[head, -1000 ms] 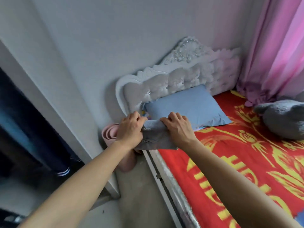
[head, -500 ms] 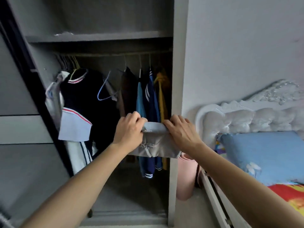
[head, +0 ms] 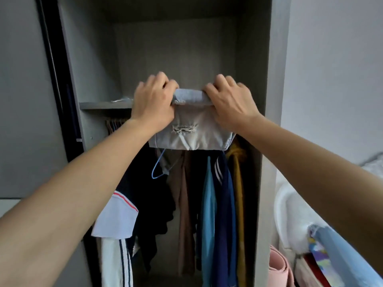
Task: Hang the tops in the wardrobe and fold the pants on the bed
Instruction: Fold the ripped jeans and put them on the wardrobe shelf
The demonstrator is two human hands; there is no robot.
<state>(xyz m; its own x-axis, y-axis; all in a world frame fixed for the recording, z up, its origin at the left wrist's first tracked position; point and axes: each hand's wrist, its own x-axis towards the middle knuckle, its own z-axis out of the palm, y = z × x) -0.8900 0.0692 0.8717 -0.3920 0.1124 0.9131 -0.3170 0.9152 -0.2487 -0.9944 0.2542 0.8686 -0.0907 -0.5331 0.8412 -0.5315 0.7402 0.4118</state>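
A folded pair of light grey pants (head: 191, 132) with a frayed rip is held up in front of the open wardrobe (head: 267, 79). My left hand (head: 154, 101) grips its upper left edge and my right hand (head: 230, 102) grips its upper right edge. The bundle sits level with the wardrobe shelf (head: 103, 105), whose right part it hides. Below it several tops hang on the rail: a dark navy top with a white sleeve (head: 132, 204), a brown one (head: 183, 204), light blue (head: 208, 214), navy (head: 224, 204) and mustard (head: 238, 183).
A blue wire hanger (head: 158, 168) dangles among the clothes. A dark sliding door (head: 27, 100) stands at the left. At the lower right are the white bed headboard (head: 290, 214), a blue pillow (head: 339, 251) and a pink rolled mat (head: 278, 270).
The view swung from the bed to the wardrobe. Both hands, still gripping the folded pants, rose from the level of the hanging clothes to shelf height.
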